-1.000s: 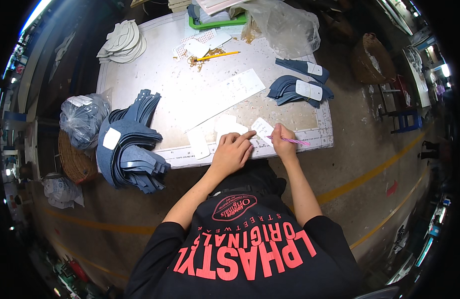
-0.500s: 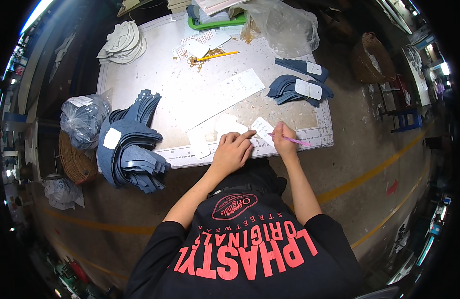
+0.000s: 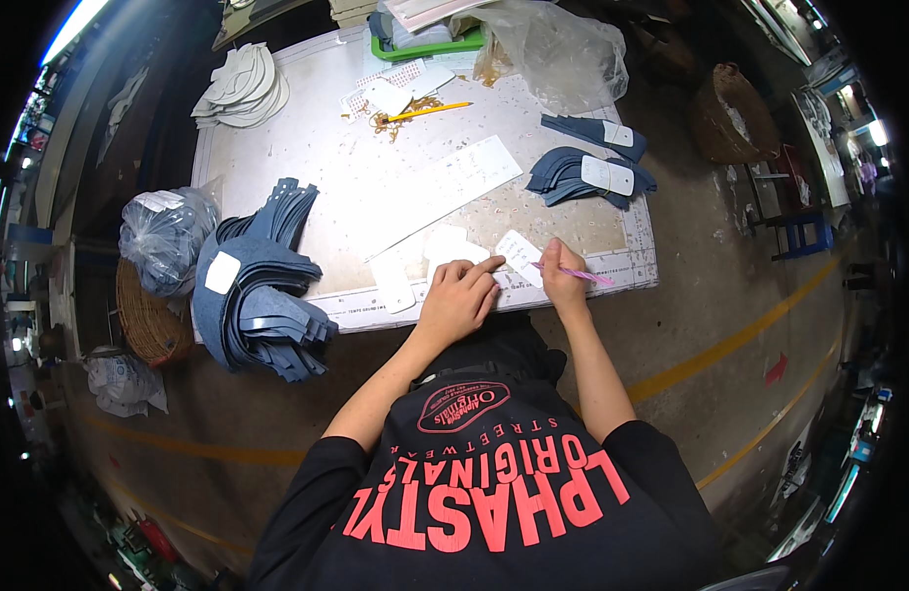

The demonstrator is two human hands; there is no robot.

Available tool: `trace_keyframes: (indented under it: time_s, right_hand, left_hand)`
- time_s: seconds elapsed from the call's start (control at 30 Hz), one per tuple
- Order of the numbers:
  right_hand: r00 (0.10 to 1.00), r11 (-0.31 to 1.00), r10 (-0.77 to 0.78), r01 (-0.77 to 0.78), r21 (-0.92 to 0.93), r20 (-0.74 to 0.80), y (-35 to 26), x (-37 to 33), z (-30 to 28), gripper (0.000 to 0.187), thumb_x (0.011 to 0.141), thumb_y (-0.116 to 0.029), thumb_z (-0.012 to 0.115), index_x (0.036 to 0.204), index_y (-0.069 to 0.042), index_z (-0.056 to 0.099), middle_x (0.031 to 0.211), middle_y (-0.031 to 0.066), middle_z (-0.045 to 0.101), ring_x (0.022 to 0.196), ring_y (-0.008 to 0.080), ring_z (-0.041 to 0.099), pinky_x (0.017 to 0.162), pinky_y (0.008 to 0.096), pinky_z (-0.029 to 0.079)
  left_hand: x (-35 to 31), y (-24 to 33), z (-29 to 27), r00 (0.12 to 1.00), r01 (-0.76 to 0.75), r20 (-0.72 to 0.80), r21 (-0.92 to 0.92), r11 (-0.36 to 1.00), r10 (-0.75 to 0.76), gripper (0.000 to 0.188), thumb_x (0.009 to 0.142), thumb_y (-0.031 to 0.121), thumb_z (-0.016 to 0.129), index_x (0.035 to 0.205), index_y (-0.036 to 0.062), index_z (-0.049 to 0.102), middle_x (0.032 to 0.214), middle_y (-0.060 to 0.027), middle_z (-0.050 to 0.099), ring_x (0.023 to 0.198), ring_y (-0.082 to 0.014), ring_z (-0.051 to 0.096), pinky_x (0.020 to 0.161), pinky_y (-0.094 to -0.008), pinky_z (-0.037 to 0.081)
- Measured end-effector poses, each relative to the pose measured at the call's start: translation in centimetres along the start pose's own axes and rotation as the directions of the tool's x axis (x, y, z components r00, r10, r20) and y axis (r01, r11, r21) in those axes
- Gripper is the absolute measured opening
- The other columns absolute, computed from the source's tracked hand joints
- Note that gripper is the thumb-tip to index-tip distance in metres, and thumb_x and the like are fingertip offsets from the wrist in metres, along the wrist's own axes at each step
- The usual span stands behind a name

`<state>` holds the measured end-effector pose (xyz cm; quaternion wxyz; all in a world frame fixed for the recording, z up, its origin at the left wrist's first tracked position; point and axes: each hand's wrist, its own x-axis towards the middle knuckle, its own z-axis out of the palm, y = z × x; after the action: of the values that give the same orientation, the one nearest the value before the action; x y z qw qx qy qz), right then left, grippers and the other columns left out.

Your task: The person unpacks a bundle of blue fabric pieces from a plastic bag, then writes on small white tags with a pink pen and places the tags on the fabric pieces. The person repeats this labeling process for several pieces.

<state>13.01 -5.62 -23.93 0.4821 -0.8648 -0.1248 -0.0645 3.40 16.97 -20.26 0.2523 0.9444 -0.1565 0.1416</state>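
Observation:
My right hand [image 3: 564, 273] is closed around a slim pink-purple pen [image 3: 594, 278]. The pen's tip rests at the right side of a small white card [image 3: 517, 253] with handwriting on it. At the table's near edge, my left hand [image 3: 460, 300] lies with its fingers spread and loosely bent, the index finger reaching to the card's lower left edge. White paper pieces lie by this hand: one [image 3: 448, 242] just beyond its fingers, partly covered, and a narrow one [image 3: 391, 286] to its left.
Blue fabric pieces with white tags lie in a big bundle [image 3: 248, 281] at the left edge and smaller stacks [image 3: 573, 177] at the right. A long white strip [image 3: 454, 192], a yellow pencil [image 3: 430, 112], white cut pieces [image 3: 243, 87], a green tray [image 3: 430, 48] and plastic bag [image 3: 573, 59] lie farther off.

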Motion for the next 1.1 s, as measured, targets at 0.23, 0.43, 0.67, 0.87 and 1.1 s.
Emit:
trace_keyframes:
  time_s: [0.23,0.43,0.67,0.87,1.1]
  right_hand:
    - [0.999,0.998,0.046,-0.047,0.049,0.010,-0.56,-0.10,-0.22,0.044,0.118,-0.026,0.050,0.083,-0.003,0.063,0.068,0.0164,0.068,0.065,0.0385,0.071,0.062,0.0499,0.053]
    - [0.999,0.999,0.010,-0.011,-0.032,-0.049,-0.61,0.00,0.00,0.043,0.118,-0.026,0.050,0.084,-0.002,0.063,0.069,0.0176,0.069,0.067,0.0421,0.071,0.064,0.0522,0.054]
    - [0.996,0.998,0.053,-0.055,-0.021,-0.067,-0.06,0.10,0.22,0.041,0.117,-0.024,0.050,0.086,-0.002,0.063,0.071,0.0202,0.069,0.069,0.0463,0.070,0.064,0.0547,0.053]
    - [0.997,1.000,0.007,-0.006,0.009,-0.071,0.20,-0.03,0.21,0.039,0.117,-0.022,0.051,0.087,-0.002,0.062,0.070,0.0211,0.068,0.068,0.0465,0.070,0.062,0.0559,0.051]
    - [0.989,0.998,-0.055,0.050,-0.044,-0.136,0.20,0.17,0.64,0.050,0.121,-0.026,0.045,0.079,-0.004,0.060,0.062,0.0095,0.061,0.056,0.0258,0.064,0.058,0.0425,0.050]
  left_hand:
    - [0.01,0.08,-0.05,1.000,-0.002,-0.005,0.004,1.000,0.002,0.017,0.104,0.024,0.070,0.109,0.0082,0.072,0.148,0.0046,0.070,0.112,-0.0255,0.063,0.101,-0.0427,0.047]
    - [0.00,0.03,-0.02,1.000,0.010,0.012,-0.012,1.000,-0.010,0.017,0.104,0.023,0.070,0.111,0.0084,0.072,0.149,0.0044,0.070,0.110,-0.0275,0.064,0.102,-0.0436,0.048]
    - [0.01,0.07,-0.02,1.000,0.006,0.002,-0.006,1.000,-0.006,0.017,0.104,0.024,0.070,0.110,0.0082,0.072,0.149,0.0046,0.070,0.111,-0.0264,0.063,0.101,-0.0427,0.048]
    - [0.09,0.04,-0.05,1.000,0.002,0.003,-0.009,1.000,-0.002,0.017,0.104,0.024,0.070,0.110,0.0079,0.073,0.148,0.0043,0.070,0.112,-0.0257,0.063,0.101,-0.0419,0.047]
    - [0.12,0.04,-0.11,1.000,0.000,-0.005,-0.017,1.000,0.000,0.017,0.103,0.024,0.070,0.108,0.0078,0.072,0.148,0.0040,0.070,0.112,-0.0257,0.063,0.102,-0.0417,0.047]
